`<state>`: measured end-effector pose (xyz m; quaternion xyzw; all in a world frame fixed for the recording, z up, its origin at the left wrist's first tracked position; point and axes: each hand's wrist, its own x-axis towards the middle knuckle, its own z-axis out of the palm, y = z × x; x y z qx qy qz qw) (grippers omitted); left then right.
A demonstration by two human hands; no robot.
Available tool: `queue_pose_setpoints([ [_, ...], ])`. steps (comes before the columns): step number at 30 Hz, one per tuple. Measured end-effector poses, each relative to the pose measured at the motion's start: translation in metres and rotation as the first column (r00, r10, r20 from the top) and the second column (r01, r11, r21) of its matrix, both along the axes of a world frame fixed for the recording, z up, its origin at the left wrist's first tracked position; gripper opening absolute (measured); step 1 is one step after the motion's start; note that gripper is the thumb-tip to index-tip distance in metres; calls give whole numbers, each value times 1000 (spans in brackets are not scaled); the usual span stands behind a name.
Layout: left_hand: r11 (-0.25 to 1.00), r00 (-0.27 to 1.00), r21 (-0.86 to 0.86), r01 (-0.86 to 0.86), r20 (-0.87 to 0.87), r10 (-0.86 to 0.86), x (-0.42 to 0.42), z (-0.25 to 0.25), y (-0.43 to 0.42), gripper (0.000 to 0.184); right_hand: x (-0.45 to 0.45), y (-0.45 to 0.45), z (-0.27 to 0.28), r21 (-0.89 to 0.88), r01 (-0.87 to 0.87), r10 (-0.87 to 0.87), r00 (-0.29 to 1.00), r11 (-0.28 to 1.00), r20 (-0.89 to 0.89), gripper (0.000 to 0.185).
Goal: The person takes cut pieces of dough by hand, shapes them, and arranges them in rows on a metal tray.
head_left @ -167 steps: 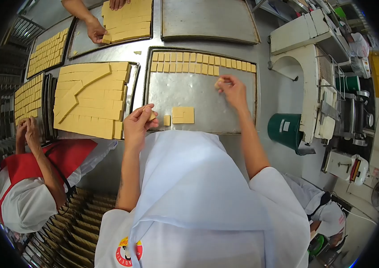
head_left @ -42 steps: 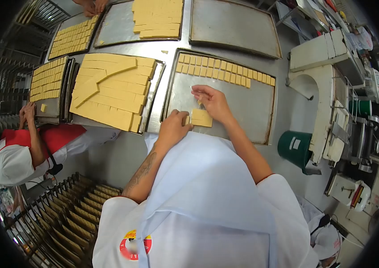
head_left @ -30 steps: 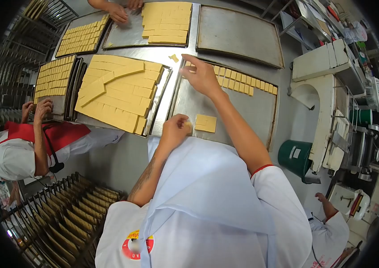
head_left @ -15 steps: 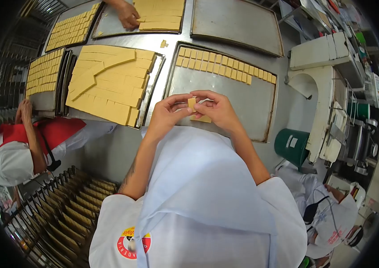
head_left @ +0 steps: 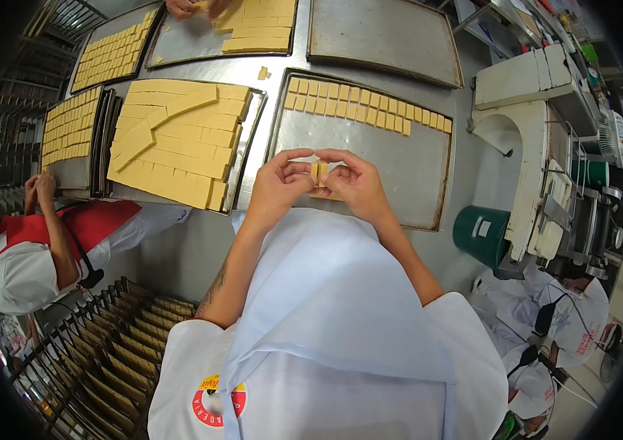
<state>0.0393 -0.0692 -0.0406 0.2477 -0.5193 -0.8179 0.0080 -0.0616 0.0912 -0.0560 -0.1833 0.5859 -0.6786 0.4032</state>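
My left hand (head_left: 280,185) and my right hand (head_left: 357,187) meet over the near edge of a metal tray (head_left: 392,165). Between my fingertips are two small yellow dough pieces (head_left: 323,171), side by side with a thin dark line between them. Both hands are closed in a pinch, thumbs and fingers on the dough. Partly hidden under them, more yellow dough (head_left: 330,196) shows. Along the tray's far side stand rows of small rectangular dough pieces (head_left: 355,103), the nearer row shorter than the others.
To the left, a tray holds a cut dough sheet (head_left: 179,139) with loose strips on top. Another person's hands (head_left: 198,7) work at a far tray. A bare tray (head_left: 385,40) lies beyond mine. A green bucket (head_left: 481,233) stands right; a tray rack (head_left: 99,359) is at lower left.
The single dough piece between my fingers now shows as two narrower pieces side by side. At the far tray, the other person's hand has moved left and a second hand shows.
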Motion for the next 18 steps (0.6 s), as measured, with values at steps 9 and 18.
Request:
queue_pose_setpoints([
  [9,999,999,-36,-31,5,31,4,-10,-2,37,-6,11,-2,-95,41,-31,995,995,99,31],
  [18,995,985,-51,-82,150,89,26,-18,-12,31,-119,105,-88,247,595,-476,780,765,-407,22],
])
